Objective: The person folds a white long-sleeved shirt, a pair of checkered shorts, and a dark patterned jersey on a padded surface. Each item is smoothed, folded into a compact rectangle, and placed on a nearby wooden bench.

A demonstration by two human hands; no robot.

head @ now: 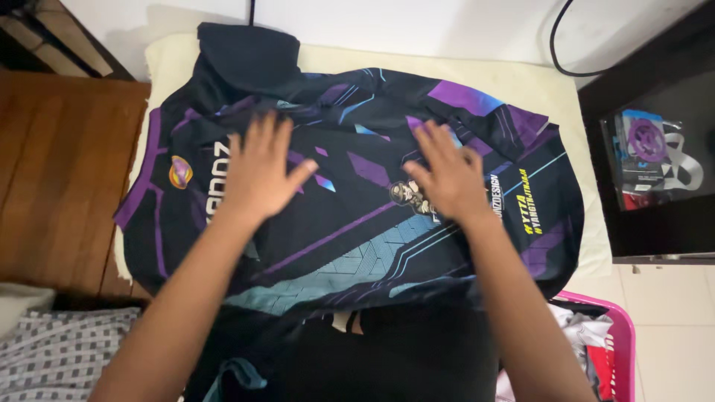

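Home: laundry basket [624, 335], bedding [59, 350]

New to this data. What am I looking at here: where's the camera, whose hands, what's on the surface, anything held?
There is one picture, from a camera worn on a person's head, looking down at their own two bare hands. No robot is involved. The left hand and right hand both lie flat, fingers spread, on a dark sports jersey with purple and teal patterns. Neither hand grips anything; they only press on the fabric. The jersey is spread over a cream padded surface. A wooden board sits at the left, a pink laundry basket with clothes at lower right, and a dark cabinet at the right.
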